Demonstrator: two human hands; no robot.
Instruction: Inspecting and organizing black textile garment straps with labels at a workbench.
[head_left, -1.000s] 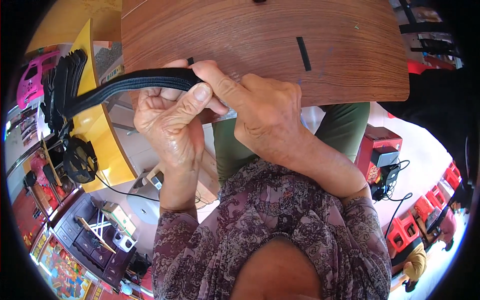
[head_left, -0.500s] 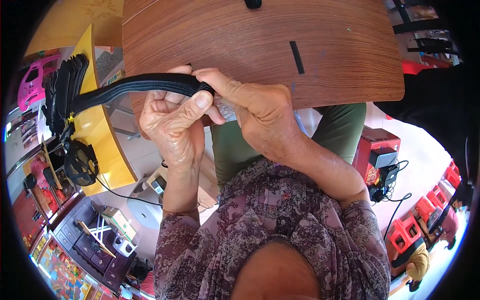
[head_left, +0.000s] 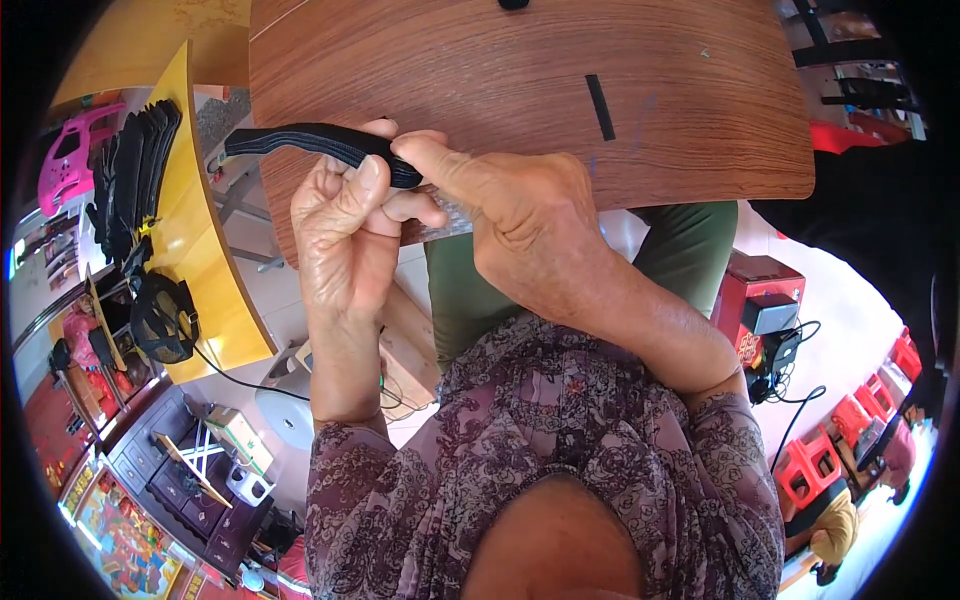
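A black ribbed fabric strap (head_left: 300, 138) is held up over the near left edge of the wooden table. Its free end points left, away from my hands. My left hand (head_left: 345, 225) grips the strap between thumb and fingers, close to its right end. That end looks folded over, and my right hand (head_left: 535, 215) pinches it with the thumb and bent fingers. Below the right-hand fingers a bit of clear crinkled plastic (head_left: 455, 212) shows, partly hidden. I cannot tell whether the hand holds it too.
On the brown table (head_left: 480, 80) lies a short black strip (head_left: 599, 107). A yellow bench (head_left: 205, 270) on the left carries a stack of black straps (head_left: 145, 165) and a black mesh item (head_left: 162, 315). A red box (head_left: 745, 290) stands on the floor at right.
The strap's free end has drawn in to the right, away from the stack on the bench, so a shorter length shows left of my hands. Both hands keep their hold.
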